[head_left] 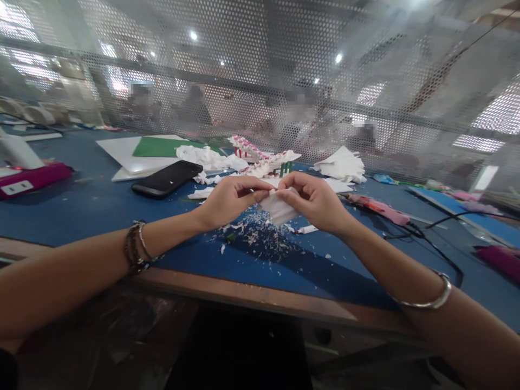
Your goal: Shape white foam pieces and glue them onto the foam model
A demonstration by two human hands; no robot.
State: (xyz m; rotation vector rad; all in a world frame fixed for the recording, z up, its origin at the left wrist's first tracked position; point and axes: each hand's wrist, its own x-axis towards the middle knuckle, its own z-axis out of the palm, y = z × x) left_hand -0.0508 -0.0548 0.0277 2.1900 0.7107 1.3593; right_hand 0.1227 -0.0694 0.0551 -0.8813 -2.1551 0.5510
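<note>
Above the table's middle, my left hand (227, 199) and my right hand (314, 201) meet fingertip to fingertip, both closed in a pinch. A thin white tissue (280, 208) hangs from the fingers of my right hand, its upper edge reaching the left fingertips. Whatever small thing the left thumb and finger pinch is hidden at the meeting point. Pale shavings (264, 238) lie scattered on the blue tabletop (187, 249) below. Just behind the hands stand strips with pink and red tips (246, 146) and a second white strip (270, 163) with green pegs beneath it.
A black phone (167, 180) lies left of my hands, near white and green sheets (162, 147). Crumpled tissue (207, 158) and a folded tissue stack (341, 164) sit farther back. At right are a pink corded tool (384, 210) and black cable (436, 252). A perforated metal screen (252, 59) rises behind.
</note>
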